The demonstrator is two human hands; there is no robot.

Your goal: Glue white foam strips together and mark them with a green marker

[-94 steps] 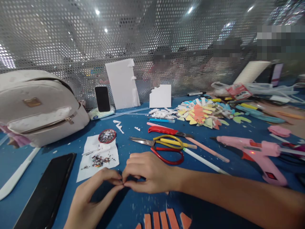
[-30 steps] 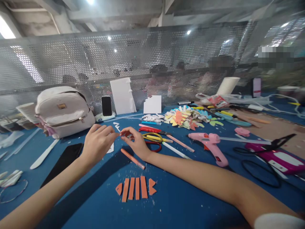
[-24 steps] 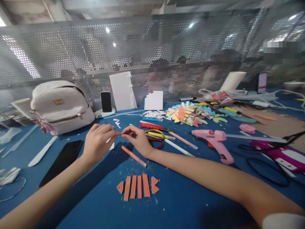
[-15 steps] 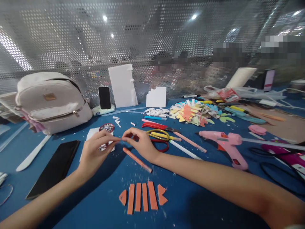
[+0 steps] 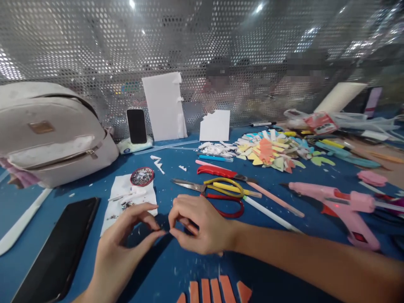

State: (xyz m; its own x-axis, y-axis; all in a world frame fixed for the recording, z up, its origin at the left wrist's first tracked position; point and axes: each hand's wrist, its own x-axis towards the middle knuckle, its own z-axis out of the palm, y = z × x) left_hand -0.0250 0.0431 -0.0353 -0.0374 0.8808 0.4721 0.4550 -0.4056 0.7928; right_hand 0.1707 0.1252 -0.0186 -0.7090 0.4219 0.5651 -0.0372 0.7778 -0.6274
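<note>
My left hand [image 5: 123, 248] hovers at the lower middle, thumb and a fingertip pinched together. Facing it, my right hand [image 5: 202, 225] is also pinched, its fingertips almost meeting the left ones. Whatever lies in either pinch is too small to make out. Several orange strips [image 5: 205, 290] lie in a row below the hands, with an orange notched piece [image 5: 244, 291] at their right end. Just beyond the right hand are scissors [image 5: 191, 185] with red and yellow handles. Behind the left hand, a white paper sheet [image 5: 118, 189] carries a small round dish of glittery bits [image 5: 142, 176].
A pink glue gun [image 5: 331, 198] lies right, near a red-handled knife [image 5: 217, 171] and pens. Colourful paper scraps [image 5: 265, 149] are heaped behind. To the left are a black phone [image 5: 57, 252], a white plastic knife [image 5: 23, 223] and a pale backpack [image 5: 53, 134].
The view has shifted closer, and both hands now appear lower. The scissor blades have come into sight beyond them. The orange stick is now mostly hidden by my right hand.
</note>
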